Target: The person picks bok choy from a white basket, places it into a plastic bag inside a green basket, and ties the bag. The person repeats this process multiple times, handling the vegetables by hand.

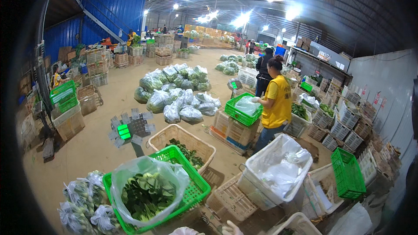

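At the bottom edge show two gloved hands: my left hand point(185, 231), only its back in view, and my right hand point(232, 228), its fingers apart with nothing seen between them. Both are just below and right of a green plastic crate point(196, 187). An opened clear plastic bag point(178, 173) sits in that crate, with leafy green vegetables point(148, 194) inside it. Behind the crate stands a scale's display point(124, 131) with lit green panels. A beige plastic basket point(160, 133) beyond holds more leafy greens point(187, 153).
Filled plastic bags point(86, 199) lie on the floor at left, and a larger heap point(178, 88) further off. A white basket point(253, 182) of plastic bags stands right, near an upturned beige crate point(233, 199). A co-worker in a yellow vest point(277, 101) stands beyond.
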`<act>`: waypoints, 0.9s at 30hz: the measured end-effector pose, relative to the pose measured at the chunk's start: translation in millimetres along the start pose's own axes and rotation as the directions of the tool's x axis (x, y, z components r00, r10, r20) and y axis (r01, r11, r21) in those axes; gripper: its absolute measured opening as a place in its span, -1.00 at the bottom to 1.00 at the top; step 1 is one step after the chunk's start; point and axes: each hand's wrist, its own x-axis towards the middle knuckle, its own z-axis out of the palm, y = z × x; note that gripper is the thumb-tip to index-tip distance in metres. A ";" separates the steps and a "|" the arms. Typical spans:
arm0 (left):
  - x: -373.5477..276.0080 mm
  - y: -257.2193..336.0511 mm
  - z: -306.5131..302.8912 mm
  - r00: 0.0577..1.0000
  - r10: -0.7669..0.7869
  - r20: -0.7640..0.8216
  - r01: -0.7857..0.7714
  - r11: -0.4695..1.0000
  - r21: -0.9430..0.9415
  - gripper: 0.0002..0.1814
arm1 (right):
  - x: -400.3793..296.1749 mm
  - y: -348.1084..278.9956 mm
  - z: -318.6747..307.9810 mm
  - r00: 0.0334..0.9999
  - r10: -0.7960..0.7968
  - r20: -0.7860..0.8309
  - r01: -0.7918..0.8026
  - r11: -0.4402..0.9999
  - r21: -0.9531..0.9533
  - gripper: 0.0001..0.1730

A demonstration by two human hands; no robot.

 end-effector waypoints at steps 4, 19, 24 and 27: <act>24.4 75.0 52.9 0.999 0.038 0.017 -0.037 0.996 -0.086 -0.66 | -96.1 64.9 -89.0 0.985 0.143 -0.097 -0.127 0.979 0.158 -0.45; 74.1 156.3 99.2 0.967 0.148 0.207 -0.115 0.980 -0.164 -0.72 | -188.0 58.7 -189.9 0.858 0.492 -0.147 -0.426 0.842 0.333 -0.56; 76.1 155.1 104.9 0.976 0.182 0.118 -0.136 0.938 -0.318 -0.71 | -205.9 60.9 -188.0 0.843 0.493 -0.213 -0.405 0.844 0.352 -0.48; 76.8 172.0 104.2 0.960 0.139 0.241 -0.080 0.967 -0.241 -0.68 | -229.7 85.7 -187.6 0.843 0.501 -0.194 -0.385 0.815 0.432 -0.43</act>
